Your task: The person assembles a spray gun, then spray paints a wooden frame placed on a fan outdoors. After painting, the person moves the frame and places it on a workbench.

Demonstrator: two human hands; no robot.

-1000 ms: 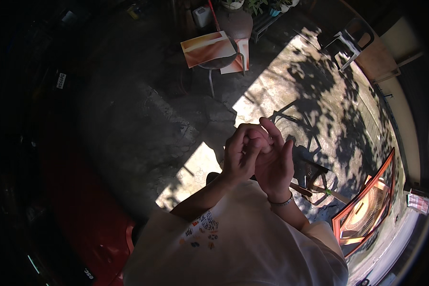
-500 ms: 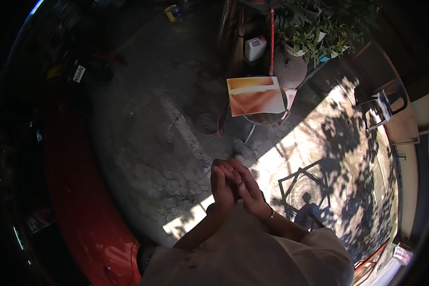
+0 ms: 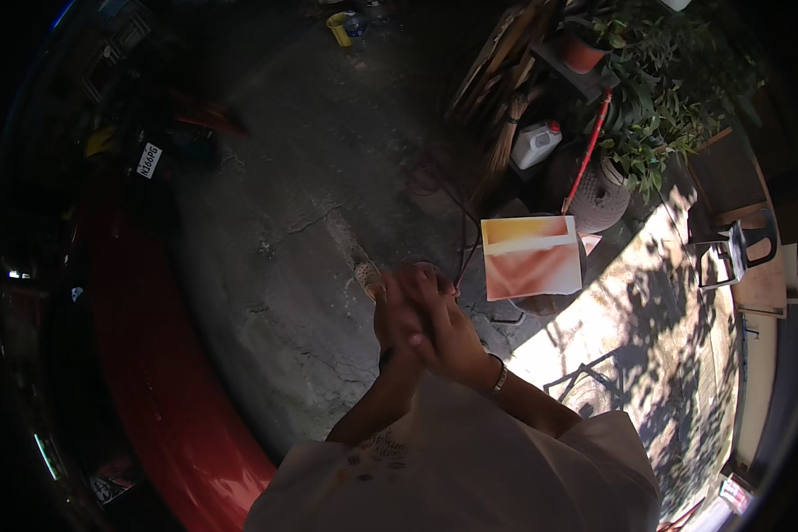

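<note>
In front of my light shirt (image 3: 470, 461), my two hands are pressed together. My right hand (image 3: 448, 332) lies over the left with its fingers stretched forward, and a bracelet (image 3: 500, 376) circles its wrist. Behind it, my left hand (image 3: 392, 319) is partly covered, its fingers smeared by motion. I see no object between the palms. Just beyond the fingertips shows a beige shoe (image 3: 363, 277) with small holes, on the concrete floor. Nearest on the right is an orange and white sheet (image 3: 532, 262), resting on a round stool or small table (image 3: 541, 306) mostly hidden beneath it.
A red car (image 3: 177, 381) runs along the left. At the back right are a broom (image 3: 504, 142), a white jug (image 3: 535, 144), a red pole (image 3: 587, 151), a large clay pot (image 3: 601, 199) and leafy plants (image 3: 652, 133). A chair (image 3: 738, 253) stands at the far right.
The view has shifted, so the sheet and pots appear farther right and lower. My hands have gone from cupped, curled fingers to the right one stretched over the left. The shoe now shows left of them.
</note>
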